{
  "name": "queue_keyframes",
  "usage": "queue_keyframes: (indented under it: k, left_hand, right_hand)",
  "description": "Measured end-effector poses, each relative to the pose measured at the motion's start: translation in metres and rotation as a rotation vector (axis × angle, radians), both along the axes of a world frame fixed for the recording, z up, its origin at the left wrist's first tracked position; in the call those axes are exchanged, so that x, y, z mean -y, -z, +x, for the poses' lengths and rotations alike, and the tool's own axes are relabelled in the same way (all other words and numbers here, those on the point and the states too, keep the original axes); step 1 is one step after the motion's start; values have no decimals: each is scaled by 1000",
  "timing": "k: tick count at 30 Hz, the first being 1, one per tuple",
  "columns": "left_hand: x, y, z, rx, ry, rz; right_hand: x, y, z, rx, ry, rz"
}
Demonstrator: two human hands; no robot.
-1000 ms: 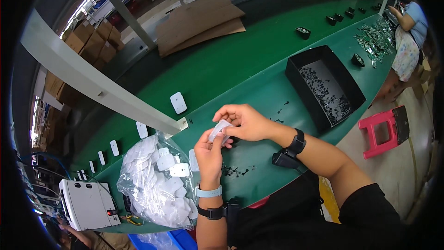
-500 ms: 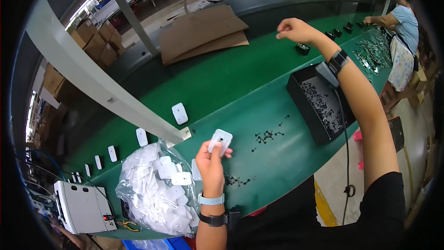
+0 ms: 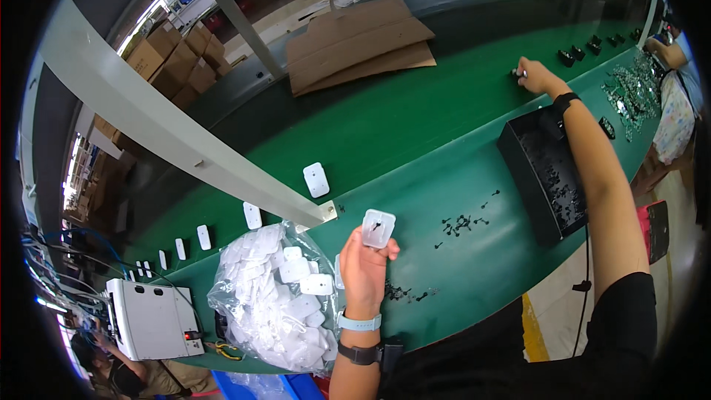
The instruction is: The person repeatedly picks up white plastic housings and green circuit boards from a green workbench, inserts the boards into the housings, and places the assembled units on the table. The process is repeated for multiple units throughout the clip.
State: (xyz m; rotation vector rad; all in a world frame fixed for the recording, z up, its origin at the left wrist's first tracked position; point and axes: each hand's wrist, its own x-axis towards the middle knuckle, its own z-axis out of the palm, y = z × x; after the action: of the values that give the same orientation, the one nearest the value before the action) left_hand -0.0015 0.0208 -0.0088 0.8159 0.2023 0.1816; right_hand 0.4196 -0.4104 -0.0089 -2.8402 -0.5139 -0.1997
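My left hand (image 3: 364, 270) is closed on a white plastic shell (image 3: 379, 224), its hollow side up, with a small black piece lying inside. Over the green belt (image 3: 415, 115), the fingers of my right hand (image 3: 541, 78) close on a small black casing (image 3: 515, 74), mostly hidden by them. Beside the left wrist lies a clear bag (image 3: 259, 304) full of white shells. Small black pieces with stems (image 3: 462, 224) are scattered on the green table, and more fill a black bin (image 3: 529, 185) below my right forearm.
White shells (image 3: 315, 180) stand in a row along the belt at left. A slanted metal post (image 3: 185, 133) crosses the left side. Flat cardboard (image 3: 355, 41) lies at the far side. More black casings (image 3: 570, 55) and a person's arm (image 3: 670, 53) are at right, near circuit boards (image 3: 633, 96).
My right hand has come down to the black casing on the belt and closed on it. My left hand has tipped the shell so its inside shows. The whole view has shifted.
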Motion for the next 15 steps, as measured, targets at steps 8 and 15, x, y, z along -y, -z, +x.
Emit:
queue_keyframes:
  k: [8,15]
  left_hand:
    - [-2,2,-1,123,14,-21]
    - [7,-10,-4,167,88,-104]
  right_hand:
    - [-156,-115,-163,-294,-542,590]
    - [-221,-122,-314,-531,-713,793]
